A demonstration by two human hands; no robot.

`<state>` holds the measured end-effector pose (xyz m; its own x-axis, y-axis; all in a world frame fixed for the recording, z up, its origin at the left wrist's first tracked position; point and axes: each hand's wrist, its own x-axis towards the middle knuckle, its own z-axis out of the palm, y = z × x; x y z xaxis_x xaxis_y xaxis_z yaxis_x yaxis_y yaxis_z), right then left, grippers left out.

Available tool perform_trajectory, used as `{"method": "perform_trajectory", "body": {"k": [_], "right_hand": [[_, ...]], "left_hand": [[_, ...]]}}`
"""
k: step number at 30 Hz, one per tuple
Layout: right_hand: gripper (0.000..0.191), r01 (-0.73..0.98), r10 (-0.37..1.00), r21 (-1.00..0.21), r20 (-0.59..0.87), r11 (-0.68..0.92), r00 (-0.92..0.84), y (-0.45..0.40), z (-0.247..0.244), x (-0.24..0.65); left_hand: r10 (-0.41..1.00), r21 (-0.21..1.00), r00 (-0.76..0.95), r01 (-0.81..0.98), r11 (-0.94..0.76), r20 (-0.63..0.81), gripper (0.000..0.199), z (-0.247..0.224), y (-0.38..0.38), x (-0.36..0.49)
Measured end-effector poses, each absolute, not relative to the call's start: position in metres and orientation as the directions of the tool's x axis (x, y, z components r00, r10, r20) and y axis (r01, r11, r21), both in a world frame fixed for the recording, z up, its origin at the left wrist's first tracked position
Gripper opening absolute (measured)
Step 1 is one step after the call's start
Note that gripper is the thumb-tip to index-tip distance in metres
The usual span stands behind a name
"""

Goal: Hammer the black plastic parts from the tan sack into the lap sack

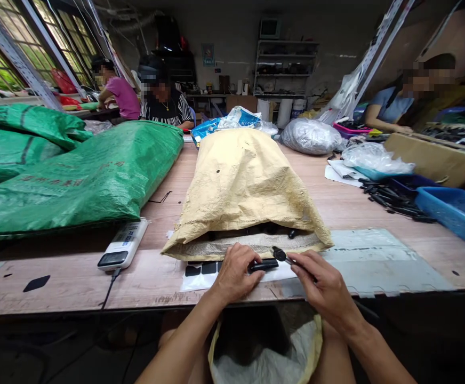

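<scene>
My left hand (pixel 238 272) is closed round a short black cylindrical part (pixel 266 264) near the table's front edge. In my right hand (pixel 322 280) is a thin tool, mostly covered by my fingers, with a round black piece (pixel 279 254) at its tip. That piece is just above the cylinder's right end; whether they touch I cannot tell. Behind both hands lies a yellow woven sack (pixel 246 186), its mouth facing me and dark parts showing inside. A white sheet with black stickers (pixel 201 269) is partly under the sack. Between my legs hangs another open sack (pixel 306 346).
Full green sacks (pixel 96 176) fill the left side. A white power bank (pixel 124 245) with a cable lies before them. On the right are a grey plastic sheet (pixel 388 261), a pile of black parts (pixel 392 200) and a blue bin (pixel 456 210). Several people sit farther back.
</scene>
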<state>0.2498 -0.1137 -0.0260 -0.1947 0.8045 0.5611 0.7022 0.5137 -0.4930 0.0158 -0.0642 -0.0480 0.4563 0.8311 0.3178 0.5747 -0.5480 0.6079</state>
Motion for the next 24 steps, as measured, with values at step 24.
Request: {"method": "perform_trajectory", "body": {"k": [24], "right_hand": [[0.029, 0.754, 0.843, -0.473, 0.503, 0.455, -0.193, -0.122, -0.025, 0.222]], "left_hand": [[0.843, 0.603, 0.448, 0.597, -0.53, 0.298, 0.025, -0.046, -0.067, 0.016]]}}
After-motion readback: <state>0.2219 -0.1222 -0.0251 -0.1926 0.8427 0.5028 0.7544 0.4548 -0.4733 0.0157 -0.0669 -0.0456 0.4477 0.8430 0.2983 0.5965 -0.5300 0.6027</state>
